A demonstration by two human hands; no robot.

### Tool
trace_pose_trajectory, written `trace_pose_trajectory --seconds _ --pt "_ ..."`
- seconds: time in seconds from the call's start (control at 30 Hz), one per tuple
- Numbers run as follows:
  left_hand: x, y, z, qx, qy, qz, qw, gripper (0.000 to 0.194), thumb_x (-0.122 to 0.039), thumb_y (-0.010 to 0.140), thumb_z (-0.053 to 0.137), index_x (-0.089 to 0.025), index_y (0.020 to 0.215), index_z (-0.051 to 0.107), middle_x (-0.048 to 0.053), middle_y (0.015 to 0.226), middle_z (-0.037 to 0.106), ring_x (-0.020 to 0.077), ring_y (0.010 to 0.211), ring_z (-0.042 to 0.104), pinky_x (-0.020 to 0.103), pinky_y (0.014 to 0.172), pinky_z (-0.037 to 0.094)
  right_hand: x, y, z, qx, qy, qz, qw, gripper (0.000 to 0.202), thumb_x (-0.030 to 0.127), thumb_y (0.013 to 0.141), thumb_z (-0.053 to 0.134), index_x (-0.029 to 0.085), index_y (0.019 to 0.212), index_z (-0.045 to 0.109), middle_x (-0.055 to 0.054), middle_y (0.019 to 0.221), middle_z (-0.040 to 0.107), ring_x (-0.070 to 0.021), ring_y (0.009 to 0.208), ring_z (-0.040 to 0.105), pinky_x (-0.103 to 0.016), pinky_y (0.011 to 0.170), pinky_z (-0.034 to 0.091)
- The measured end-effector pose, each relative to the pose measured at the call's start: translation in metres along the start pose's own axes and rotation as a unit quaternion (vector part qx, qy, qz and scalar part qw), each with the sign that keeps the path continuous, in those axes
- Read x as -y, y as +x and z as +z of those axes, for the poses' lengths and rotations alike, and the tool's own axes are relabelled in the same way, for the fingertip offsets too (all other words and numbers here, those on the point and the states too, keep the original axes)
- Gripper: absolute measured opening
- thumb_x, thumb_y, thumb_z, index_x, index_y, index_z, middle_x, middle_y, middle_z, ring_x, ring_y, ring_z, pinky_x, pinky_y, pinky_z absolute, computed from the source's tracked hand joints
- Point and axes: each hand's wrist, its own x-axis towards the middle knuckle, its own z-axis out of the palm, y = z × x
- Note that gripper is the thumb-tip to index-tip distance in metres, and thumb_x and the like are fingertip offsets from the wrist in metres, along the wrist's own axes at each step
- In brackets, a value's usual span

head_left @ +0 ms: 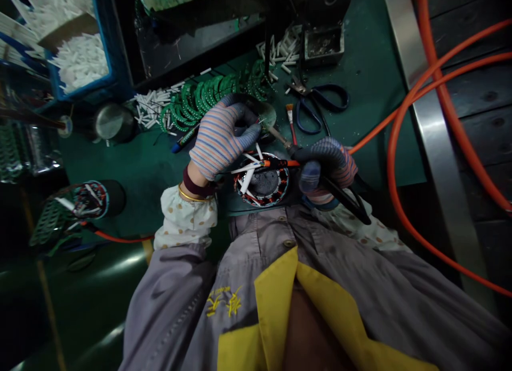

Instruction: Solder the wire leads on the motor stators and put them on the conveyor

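Note:
A round motor stator (263,185) with a dark metal core lies near the table's front edge, with white sleeves and wires on top. My left hand (224,136), in a striped glove, is pinched above and left of it; what its fingertips hold is too small to name. My right hand (326,165), gloved too, is wrapped round the black handle of a soldering iron (288,145). The iron's metal shaft points up and left, towards my left fingertips. An orange cable (286,163) runs onto the stator's wires.
Green strips (212,96) and white sleeves (150,109) lie behind my left hand. Blue-handled pliers (316,104), a small brush (290,120) and a metal tray (324,42) are at the back right. Another stator (94,197) sits left; orange hoses (394,152) loop right.

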Motion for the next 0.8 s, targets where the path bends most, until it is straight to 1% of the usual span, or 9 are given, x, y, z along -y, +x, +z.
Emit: trace_pose_trajectory --seconds 0.07,0.1,0.27,0.4,0.47,0.53,0.63,0.7,0.8 --pt "-0.001 0.001 -0.001 0.015 0.008 0.004 1.000 0.026 -0.068 0.092 0.077 -0.042 0.089 0.077 0.008 0.111 0.086 0.0467 0.115 0.078 0.074 0.105 0.063 0.000 -0.002 -0.002 0.035 0.007 0.008 0.999 0.060 0.064 0.115 0.042 0.034 0.098 0.091 -0.013 0.091 0.078 -0.0359 0.098 0.076 -0.053 0.093 0.059" --pt "-0.001 0.002 -0.001 0.022 0.011 0.006 1.000 0.027 -0.068 0.091 0.077 -0.041 0.088 0.076 0.009 0.111 0.085 0.0457 0.113 0.079 0.074 0.105 0.064 0.000 -0.002 -0.002 0.037 0.016 0.009 0.999 0.059 0.064 0.114 0.042 0.036 0.099 0.091 -0.013 0.092 0.078 -0.0364 0.099 0.076 -0.054 0.092 0.059" --pt "-0.004 -0.001 -0.002 0.009 0.013 0.020 1.000 0.023 -0.061 0.097 0.075 -0.039 0.089 0.075 0.010 0.110 0.086 0.0438 0.112 0.081 0.074 0.104 0.065 -0.001 -0.003 0.001 -0.003 0.062 -0.008 0.998 0.056 0.064 0.113 0.045 0.036 0.100 0.091 -0.013 0.090 0.076 -0.0362 0.096 0.075 -0.053 0.088 0.057" --pt "-0.001 -0.001 0.001 0.006 0.005 0.019 1.000 0.026 -0.063 0.096 0.078 -0.038 0.091 0.075 0.010 0.112 0.085 0.0459 0.114 0.078 0.076 0.104 0.063 0.002 0.000 0.000 -0.008 0.022 -0.028 0.999 0.064 0.065 0.115 0.038 0.035 0.100 0.092 -0.012 0.088 0.077 -0.0351 0.091 0.075 -0.052 0.083 0.057" --pt "0.005 0.000 0.003 0.019 0.004 0.010 1.000 0.030 -0.067 0.095 0.079 -0.037 0.094 0.077 0.010 0.116 0.084 0.0465 0.119 0.075 0.077 0.109 0.059 0.001 0.000 -0.002 0.010 0.002 -0.019 1.000 0.064 0.066 0.116 0.039 0.035 0.100 0.092 -0.012 0.089 0.078 -0.0351 0.092 0.077 -0.052 0.085 0.058" --pt "0.013 0.001 0.006 0.031 0.001 0.000 1.000 0.035 -0.072 0.095 0.078 -0.038 0.100 0.079 0.009 0.120 0.083 0.0480 0.128 0.072 0.078 0.115 0.053 -0.002 -0.002 -0.003 0.050 -0.011 -0.004 0.999 0.056 0.064 0.114 0.046 0.035 0.103 0.093 -0.013 0.092 0.080 -0.0362 0.097 0.078 -0.053 0.091 0.060" --pt "0.020 0.000 0.010 0.023 -0.006 -0.009 1.000 0.042 -0.079 0.099 0.072 -0.039 0.107 0.081 0.009 0.122 0.081 0.0511 0.142 0.064 0.081 0.121 0.045 -0.010 -0.005 -0.004 0.100 -0.025 0.008 0.995 0.047 0.064 0.113 0.054 0.036 0.105 0.092 -0.013 0.095 0.081 -0.0380 0.103 0.078 -0.054 0.096 0.061" --pt "0.021 -0.002 0.011 0.019 -0.013 -0.006 1.000 0.045 -0.082 0.099 0.072 -0.039 0.108 0.081 0.010 0.121 0.081 0.0520 0.145 0.062 0.082 0.121 0.045 -0.014 -0.007 -0.002 0.092 -0.014 0.001 0.996 0.049 0.066 0.113 0.053 0.036 0.103 0.091 -0.013 0.095 0.081 -0.0380 0.103 0.079 -0.055 0.096 0.061" --pt "0.016 -0.002 0.010 0.013 -0.029 0.002 0.999 0.045 -0.083 0.095 0.080 -0.039 0.101 0.080 0.010 0.116 0.082 0.0496 0.131 0.067 0.080 0.114 0.053 -0.014 -0.007 0.001 0.052 0.003 -0.021 0.998 0.058 0.071 0.113 0.046 0.037 0.099 0.091 -0.012 0.092 0.081 -0.0370 0.097 0.078 -0.055 0.093 0.061"
